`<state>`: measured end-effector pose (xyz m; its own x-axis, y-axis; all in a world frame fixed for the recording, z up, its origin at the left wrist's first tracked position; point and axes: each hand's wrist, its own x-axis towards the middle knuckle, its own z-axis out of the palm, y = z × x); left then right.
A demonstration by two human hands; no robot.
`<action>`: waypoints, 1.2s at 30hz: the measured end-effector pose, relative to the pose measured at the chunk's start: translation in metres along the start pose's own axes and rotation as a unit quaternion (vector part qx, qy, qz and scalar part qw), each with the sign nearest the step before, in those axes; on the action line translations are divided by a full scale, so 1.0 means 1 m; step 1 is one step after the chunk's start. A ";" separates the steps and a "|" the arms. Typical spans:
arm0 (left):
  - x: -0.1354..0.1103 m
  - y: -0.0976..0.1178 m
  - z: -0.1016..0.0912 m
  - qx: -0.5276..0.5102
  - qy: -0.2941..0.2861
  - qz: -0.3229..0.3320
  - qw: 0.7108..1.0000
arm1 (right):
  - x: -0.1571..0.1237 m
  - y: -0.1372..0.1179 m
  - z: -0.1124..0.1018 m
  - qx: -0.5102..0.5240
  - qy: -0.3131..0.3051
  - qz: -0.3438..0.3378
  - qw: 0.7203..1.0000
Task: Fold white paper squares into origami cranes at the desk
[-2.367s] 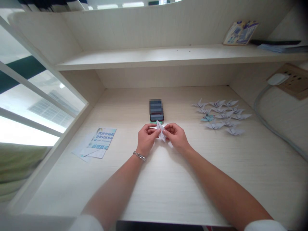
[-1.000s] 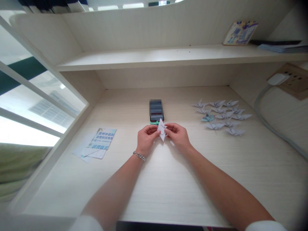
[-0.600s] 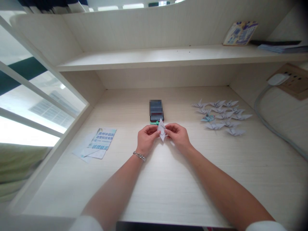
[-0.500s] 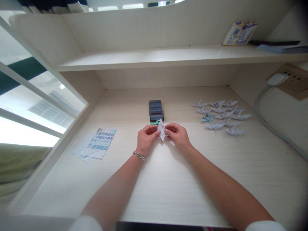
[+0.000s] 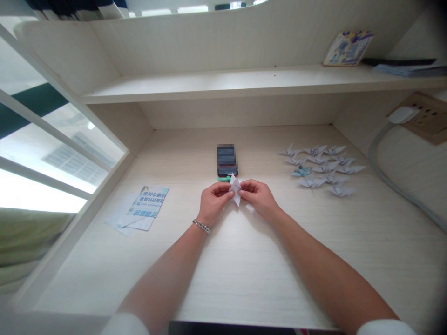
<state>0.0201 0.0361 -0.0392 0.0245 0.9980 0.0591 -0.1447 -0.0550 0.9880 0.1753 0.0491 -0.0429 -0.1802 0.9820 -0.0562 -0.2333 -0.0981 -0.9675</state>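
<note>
Both my hands meet over the middle of the pale wooden desk (image 5: pixel 244 260). Between them stands a small white folded paper piece (image 5: pixel 235 190), diamond-shaped and held on its point. My left hand (image 5: pixel 213 201), with a metal bracelet at the wrist, pinches its left side. My right hand (image 5: pixel 257 197) pinches its right side. Just behind the paper a phone (image 5: pixel 226 160) lies flat on the desk. Several finished paper cranes (image 5: pixel 323 167) lie in a cluster to the right, apart from my hands.
A printed leaflet (image 5: pixel 145 207) lies on the desk at left. A shelf (image 5: pixel 244 81) runs above, with a card (image 5: pixel 348 46) leaning at its right end. A wall socket with a plug (image 5: pixel 403 114) and a cable (image 5: pixel 394 186) are at far right.
The folded paper has been turned and narrowed between my fingers, from a wider tilted shape to an upright diamond. My hands have stayed in the same spot.
</note>
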 end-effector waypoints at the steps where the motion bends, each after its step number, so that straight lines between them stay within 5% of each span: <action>1: 0.000 0.000 0.000 0.009 -0.003 -0.004 1.000 | 0.000 0.001 0.000 -0.002 0.002 -0.001 1.000; 14: -0.002 0.005 0.000 0.103 0.004 -0.009 0.995 | -0.002 -0.006 0.002 -0.023 0.021 0.015 0.999; 21: 0.000 0.001 0.001 0.014 0.014 -0.017 1.000 | -0.002 -0.001 0.004 -0.042 0.026 -0.006 0.999; 36: -0.002 0.001 0.003 0.019 0.012 -0.020 1.000 | -0.001 0.003 0.003 -0.063 0.016 -0.022 0.998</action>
<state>0.0232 0.0341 -0.0379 0.0054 0.9999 0.0159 -0.1058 -0.0152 0.9943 0.1720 0.0472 -0.0450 -0.1415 0.9898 -0.0184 -0.1186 -0.0354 -0.9923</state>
